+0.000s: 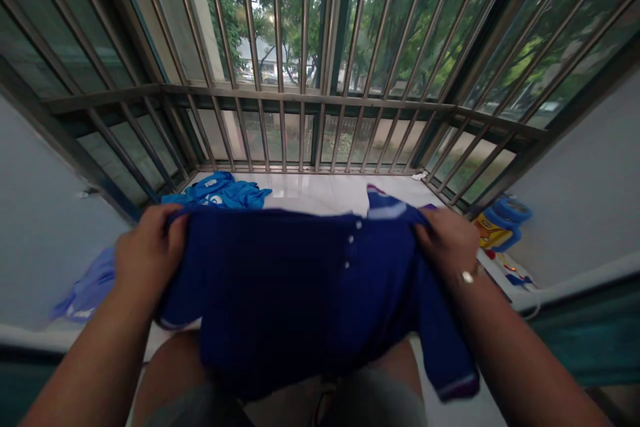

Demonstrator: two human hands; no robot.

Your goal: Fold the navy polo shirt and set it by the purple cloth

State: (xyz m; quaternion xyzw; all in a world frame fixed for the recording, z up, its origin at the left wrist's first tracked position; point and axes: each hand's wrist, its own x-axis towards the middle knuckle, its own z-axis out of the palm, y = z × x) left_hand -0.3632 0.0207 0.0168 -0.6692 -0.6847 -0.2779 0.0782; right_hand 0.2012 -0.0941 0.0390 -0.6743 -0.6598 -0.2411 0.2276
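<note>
I hold a dark blue polo shirt (280,280) stretched out in front of me, above my knees. My left hand (147,253) grips its left edge with the fingers curled over the cloth. My right hand (445,240) clutches the right side near the collar (387,207), which has a pale stripe. Small white buttons (353,240) run down the shirt's front. One sleeve (450,360) hangs down on the right with a light band at its cuff. A ring shows on my right hand.
A bright blue garment (220,192) lies on the white tiled sill (310,190) behind the shirt. A pale purple cloth (87,290) lies at the left. Colourful toys (500,227) sit at the right. Metal window bars (280,80) enclose the bay.
</note>
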